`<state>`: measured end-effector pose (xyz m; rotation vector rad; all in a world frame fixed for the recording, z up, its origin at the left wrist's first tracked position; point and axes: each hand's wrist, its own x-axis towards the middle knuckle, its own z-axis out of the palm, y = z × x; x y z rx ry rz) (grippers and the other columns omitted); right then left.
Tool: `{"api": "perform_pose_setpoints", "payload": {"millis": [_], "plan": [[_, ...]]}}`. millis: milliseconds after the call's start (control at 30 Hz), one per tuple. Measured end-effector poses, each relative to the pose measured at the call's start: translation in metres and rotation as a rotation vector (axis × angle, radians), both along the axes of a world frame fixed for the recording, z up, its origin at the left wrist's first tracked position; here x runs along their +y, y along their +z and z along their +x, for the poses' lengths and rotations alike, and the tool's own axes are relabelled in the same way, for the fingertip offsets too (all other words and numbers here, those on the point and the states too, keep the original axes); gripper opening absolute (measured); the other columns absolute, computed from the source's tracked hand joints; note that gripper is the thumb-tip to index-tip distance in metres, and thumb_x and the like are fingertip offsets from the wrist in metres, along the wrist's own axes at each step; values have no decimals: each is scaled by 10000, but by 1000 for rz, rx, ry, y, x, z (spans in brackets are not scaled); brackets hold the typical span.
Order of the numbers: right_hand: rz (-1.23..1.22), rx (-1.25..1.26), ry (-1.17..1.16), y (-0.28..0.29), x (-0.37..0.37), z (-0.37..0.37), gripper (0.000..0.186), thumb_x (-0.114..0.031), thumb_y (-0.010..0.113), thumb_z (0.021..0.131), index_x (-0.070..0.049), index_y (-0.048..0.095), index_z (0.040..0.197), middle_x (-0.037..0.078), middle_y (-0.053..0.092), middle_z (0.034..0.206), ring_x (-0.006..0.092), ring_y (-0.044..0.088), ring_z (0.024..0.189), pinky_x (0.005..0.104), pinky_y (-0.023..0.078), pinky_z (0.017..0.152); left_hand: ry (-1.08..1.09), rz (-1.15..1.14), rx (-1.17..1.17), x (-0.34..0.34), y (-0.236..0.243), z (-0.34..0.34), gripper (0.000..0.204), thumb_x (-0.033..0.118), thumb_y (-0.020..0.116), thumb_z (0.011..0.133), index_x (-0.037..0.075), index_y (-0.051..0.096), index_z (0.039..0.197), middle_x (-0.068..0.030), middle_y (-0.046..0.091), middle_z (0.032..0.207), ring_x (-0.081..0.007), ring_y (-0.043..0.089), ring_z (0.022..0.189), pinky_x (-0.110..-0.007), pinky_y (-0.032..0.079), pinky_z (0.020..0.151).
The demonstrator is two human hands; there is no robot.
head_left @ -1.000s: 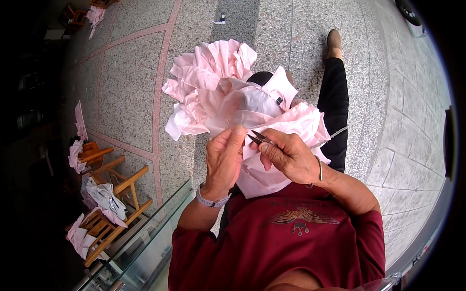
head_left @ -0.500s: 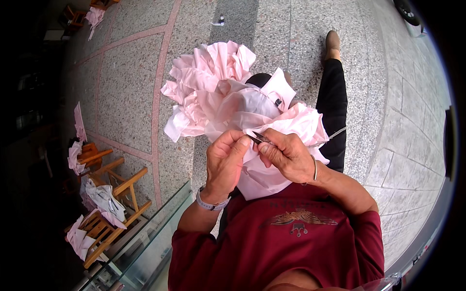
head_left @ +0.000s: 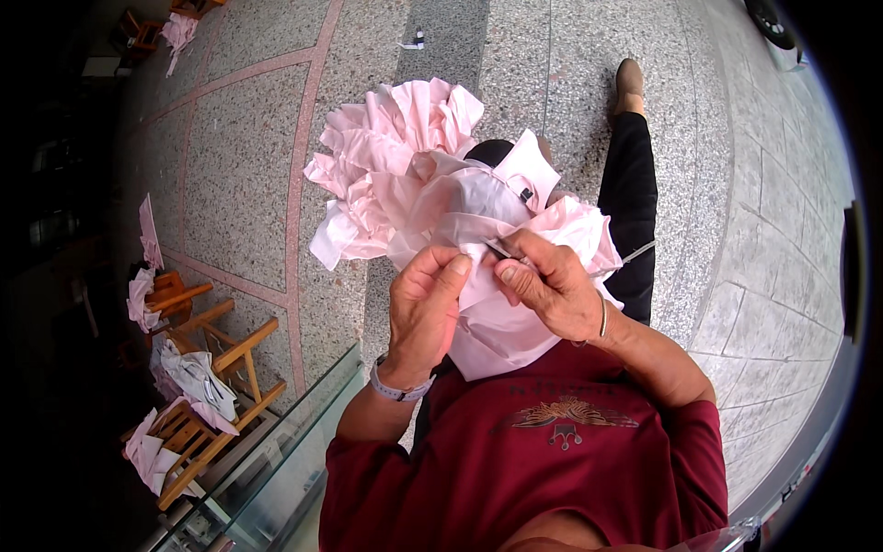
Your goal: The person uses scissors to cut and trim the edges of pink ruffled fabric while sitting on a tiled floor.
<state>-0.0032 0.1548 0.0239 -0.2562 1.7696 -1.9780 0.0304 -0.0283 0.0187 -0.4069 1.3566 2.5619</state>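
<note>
Pointed blades drawn back from the pinching fingers

The small dark metal snips with pointed blades have pulled away to the right: half a second ago their tips met the fingertips of the left hand, and now a narrow gap separates them. The right hand has shifted slightly with them, its fingers curled closed around the tool, with less blade showing than one second ago. The left hand has hardly moved; its thumb and forefinger are pinched together on an edge of the light pink, thin fabric garment, though the exact bit gripped is too small to make out.

The garment lies gathered across the person's lap, beneath both hands, its ruffled part spread out beyond them as before. The brown wooden chair draped with cloth, to the left, is unchanged.
</note>
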Motion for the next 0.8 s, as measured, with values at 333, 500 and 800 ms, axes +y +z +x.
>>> {"api": "perform_pose_setpoints", "payload": {"millis": [333, 500, 800], "plan": [[200, 15, -41, -9, 3, -17, 119, -104, 633, 959, 6, 593, 940, 43, 483, 636, 106, 442, 586, 308, 393, 536, -183, -375, -5, -5, 10, -6, 165, 139, 633, 986, -15, 654, 1041, -14, 661, 946, -49, 577, 868, -210, 470, 767], [146, 46, -52, -14, 3, -14, 116, -105, 630, 962, 1, 599, 999, 30, 486, 649, 97, 451, 593, 292, 400, 547, -197, -574, -67, -7, 8, -7, 140, 111, 704, 933, -26, 682, 950, 2, 669, 853, -39, 578, 755, -194, 470, 679], [124, 35, -136, -5, 12, -3, 173, -72, 676, 931, -10, 573, 1055, 15, 555, 834, 69, 471, 732, 248, 427, 650, -80, -410, -76, 1, -5, -7, 139, 73, 739, 894, -24, 669, 965, -26, 688, 877, -50, 601, 759, -200, 485, 677]]}}
